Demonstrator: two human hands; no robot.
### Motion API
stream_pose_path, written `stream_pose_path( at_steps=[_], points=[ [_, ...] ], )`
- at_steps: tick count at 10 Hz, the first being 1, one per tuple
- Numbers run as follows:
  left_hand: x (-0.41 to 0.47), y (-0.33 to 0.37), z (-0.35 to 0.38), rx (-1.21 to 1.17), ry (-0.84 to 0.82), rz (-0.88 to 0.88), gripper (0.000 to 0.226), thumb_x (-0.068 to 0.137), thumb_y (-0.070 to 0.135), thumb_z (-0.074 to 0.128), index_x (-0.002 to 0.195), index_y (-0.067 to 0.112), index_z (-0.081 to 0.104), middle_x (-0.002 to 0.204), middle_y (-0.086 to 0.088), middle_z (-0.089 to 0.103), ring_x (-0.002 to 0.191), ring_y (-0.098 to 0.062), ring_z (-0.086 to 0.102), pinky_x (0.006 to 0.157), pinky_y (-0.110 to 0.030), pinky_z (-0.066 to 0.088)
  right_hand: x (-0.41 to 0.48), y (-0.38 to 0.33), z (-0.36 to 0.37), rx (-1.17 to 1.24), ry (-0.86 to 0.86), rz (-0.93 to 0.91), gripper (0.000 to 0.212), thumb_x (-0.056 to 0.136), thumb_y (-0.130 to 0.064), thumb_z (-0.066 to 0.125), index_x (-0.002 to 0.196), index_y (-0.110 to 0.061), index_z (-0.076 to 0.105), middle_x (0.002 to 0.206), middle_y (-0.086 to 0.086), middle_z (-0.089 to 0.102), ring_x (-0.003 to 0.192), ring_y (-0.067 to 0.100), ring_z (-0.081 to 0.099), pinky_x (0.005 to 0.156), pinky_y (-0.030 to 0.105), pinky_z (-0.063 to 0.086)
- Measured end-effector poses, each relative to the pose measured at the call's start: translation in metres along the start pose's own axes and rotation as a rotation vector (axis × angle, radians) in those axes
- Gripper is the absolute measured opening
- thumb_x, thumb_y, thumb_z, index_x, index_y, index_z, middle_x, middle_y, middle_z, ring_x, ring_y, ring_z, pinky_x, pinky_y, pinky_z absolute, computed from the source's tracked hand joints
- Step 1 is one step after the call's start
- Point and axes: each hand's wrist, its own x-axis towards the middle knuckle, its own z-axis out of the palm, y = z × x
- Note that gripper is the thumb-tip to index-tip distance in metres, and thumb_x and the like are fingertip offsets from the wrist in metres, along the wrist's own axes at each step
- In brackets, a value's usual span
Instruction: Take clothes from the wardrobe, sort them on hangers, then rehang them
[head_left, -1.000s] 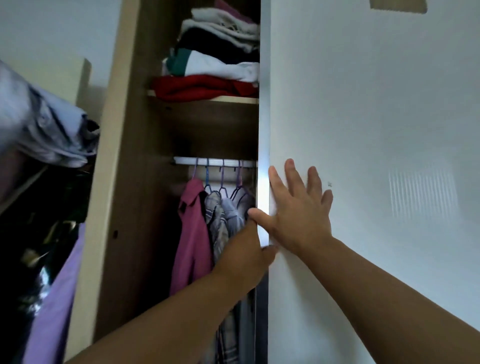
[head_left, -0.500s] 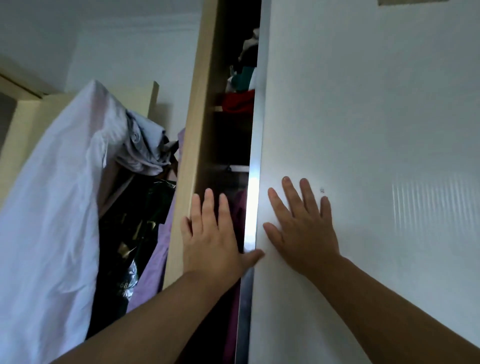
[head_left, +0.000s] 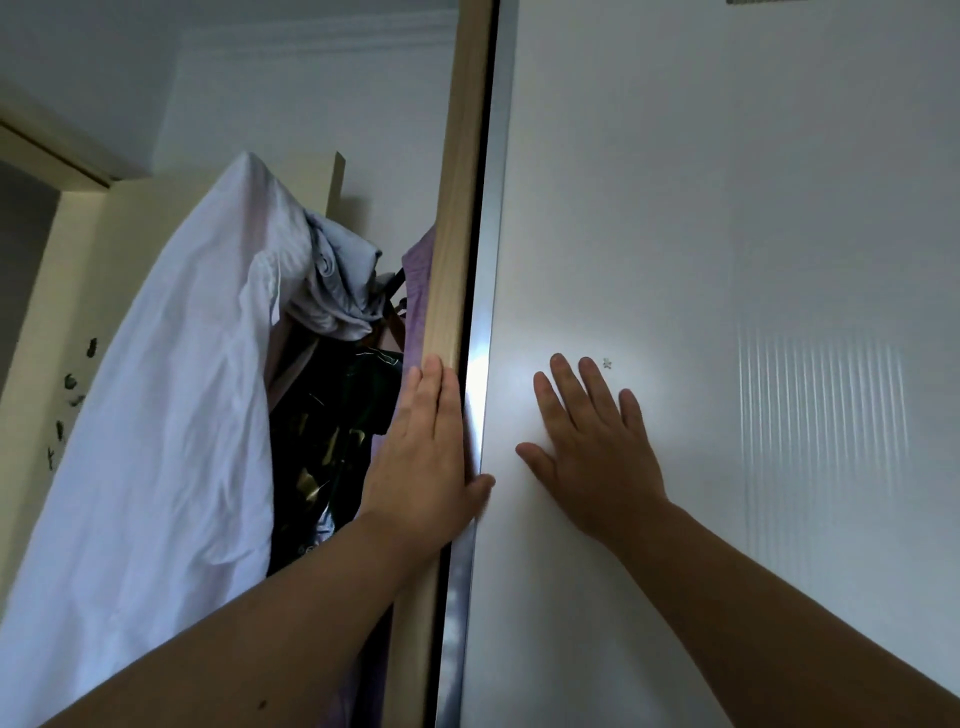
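2 hands, 1 white wardrobe door (head_left: 727, 260), 1 wooden side post (head_left: 457, 182), approx. 4 items in a heap of clothes.

L hand (head_left: 421, 457): grip open, fingers straight & together, lying flat on the wooden post. Its thumb reaches across the thin dark gap to the door's metal edge strip (head_left: 491, 260).

R hand (head_left: 592, 452): grip open too, palm flat on the door face, fingers spread, holding nothing. 1 tiny mark (head_left: 607, 363) sits just beside its fingertips.

The door edge is almost against the post, so the wardrobe inside can't be seen.

The clothes are all left of the post, outside the wardrobe, piled high on sth I can't make out:
- 1 big white cloth (head_left: 171, 415), creased, draping down the front.
- 1 pale grey-blue piece (head_left: 337, 280), bunched near the top.
- 1 purple piece (head_left: 415, 291), running along the post behind L hand.
- 1 dark glossy item (head_left: 327, 431) w/ gold glints, between the white & the purple; poss. a bag, not clothing.

Far left: a few small dark decals (head_left: 67, 384) on a cream panel.
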Motion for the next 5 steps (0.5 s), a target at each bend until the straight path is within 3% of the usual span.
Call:
stream_pose_path(
  at_steps=[1, 3, 4, 5],
  points=[
    [-0.002, -0.005, -0.001, 0.002, -0.013, 0.035, 0.103, 0.081, 0.036, 0.066, 0.15, 0.008, -0.005, 0.159, -0.009, -0.009, 0.139, -0.013, -0.019, 0.115, -0.028, 0.003, 0.005, -0.011, -0.003, 0.006, -0.041, -0.001, 0.067, 0.089, -0.057, 0.031, 0.142, -0.017, 0.037, 0.151, 0.008, 0.033, 0.139, 0.031, 0.031, 0.103, 0.054, 0.034],
    [-0.003, -0.012, -0.006, -0.046, -0.039, 0.065, 0.093, 0.088, 0.029, 0.058, 0.149, 0.009, -0.009, 0.158, -0.007, -0.016, 0.136, -0.013, -0.025, 0.12, -0.033, 0.006, 0.01, -0.017, -0.014, 0.053, -0.133, -0.023, 0.074, 0.091, -0.056, 0.043, 0.15, -0.02, 0.016, 0.159, 0.004, 0.006, 0.147, 0.028, 0.003, 0.114, 0.052, 0.016],
    [0.0, -0.017, -0.013, -0.091, -0.061, 0.081, 0.099, 0.084, 0.035, 0.063, 0.15, 0.01, -0.006, 0.159, -0.005, -0.011, 0.143, -0.016, -0.016, 0.12, -0.033, 0.005, 0.011, -0.014, -0.03, 0.063, -0.188, 0.002, 0.078, 0.089, -0.057, 0.045, 0.15, -0.027, 0.008, 0.16, 0.0, -0.002, 0.147, 0.024, -0.004, 0.116, 0.051, 0.011],
    [0.004, -0.031, -0.034, -0.227, -0.097, 0.002, 0.105, 0.077, 0.049, 0.069, 0.151, 0.018, 0.002, 0.159, 0.004, -0.007, 0.146, -0.012, -0.005, 0.119, -0.03, 0.008, 0.011, -0.007, -0.067, 0.269, -0.08, 0.176, 0.074, 0.088, -0.056, 0.048, 0.149, -0.034, 0.013, 0.159, -0.005, 0.002, 0.147, 0.02, -0.001, 0.115, 0.052, 0.009]
  ],
)
